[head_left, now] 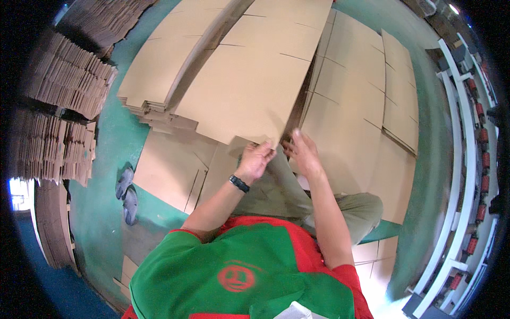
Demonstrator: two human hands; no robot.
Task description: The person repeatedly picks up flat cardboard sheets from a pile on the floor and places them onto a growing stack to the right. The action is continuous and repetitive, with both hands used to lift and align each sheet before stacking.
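A large flat cardboard sheet (249, 80) with short slits lies on a stack in front of me, its near edge reaching my lap. At the sheet's near right corner, the fingers of my left hand (256, 161) are closed on the edge; a black watch (239, 184) is on that wrist. Just right of the corner, my right hand (304, 154) is raised, slightly blurred, fingers apart and holding nothing. Between the hands a dark gap separates this sheet from another cardboard stack (345, 106) on the right. My crossed legs (358, 210) are below.
More cardboard (164, 165) lies flat on the green floor (106, 154) beneath me. Dark shoes (127, 194) sit to the left, before tall bundles of folded cardboard (69, 74). Along the right runs a white-framed conveyor (457, 159) with red parts.
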